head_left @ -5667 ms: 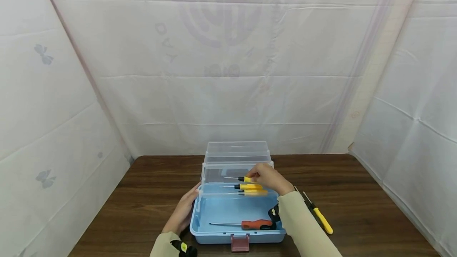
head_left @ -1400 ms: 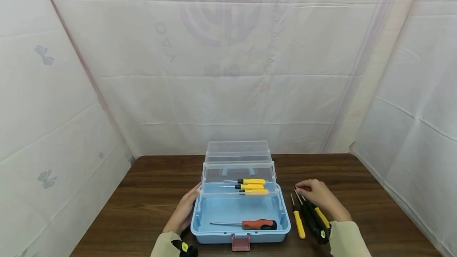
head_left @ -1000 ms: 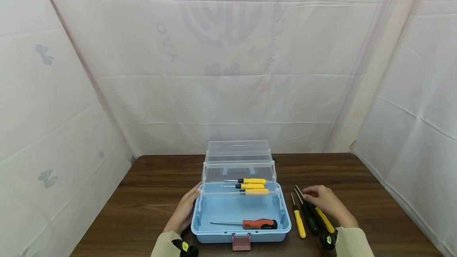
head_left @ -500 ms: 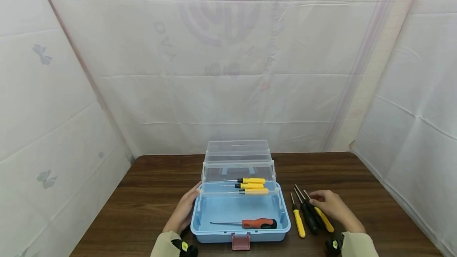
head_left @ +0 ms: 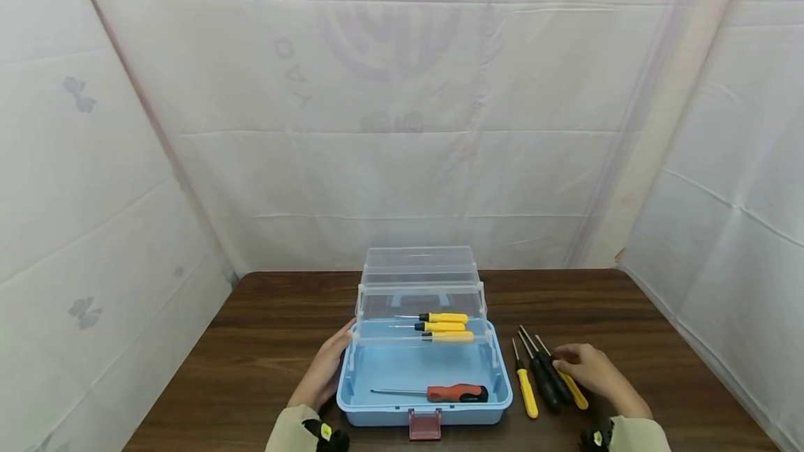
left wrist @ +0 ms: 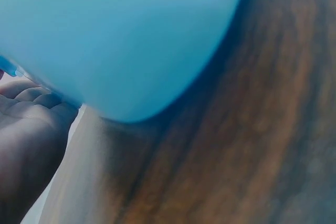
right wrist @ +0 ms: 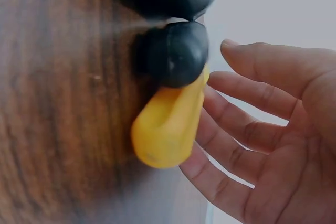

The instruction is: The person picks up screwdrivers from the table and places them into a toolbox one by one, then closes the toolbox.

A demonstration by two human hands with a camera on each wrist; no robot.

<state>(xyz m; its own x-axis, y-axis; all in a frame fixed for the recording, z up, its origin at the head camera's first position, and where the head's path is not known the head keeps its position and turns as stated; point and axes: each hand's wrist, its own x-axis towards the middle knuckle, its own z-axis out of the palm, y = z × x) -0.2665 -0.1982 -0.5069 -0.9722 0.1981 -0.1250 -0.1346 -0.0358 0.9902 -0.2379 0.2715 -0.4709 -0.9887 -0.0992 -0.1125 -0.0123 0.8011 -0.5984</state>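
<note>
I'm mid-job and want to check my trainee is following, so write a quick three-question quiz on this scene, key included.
1. How many screwdrivers lie on the table to the right of the blue box?
2. Which is nearest the right hand: (a) the pink latch, (b) a yellow screwdriver, (c) the clear tray?
3. True or false: the left hand is touching the box.

Key:
1. Four: two yellow, two black.
2. b; the fingers are at its handle.
3. True; it rests against the left side.

Hands (head_left: 323, 368) (head_left: 592, 370) well apart, right fingers (right wrist: 247, 124) relaxed
</note>
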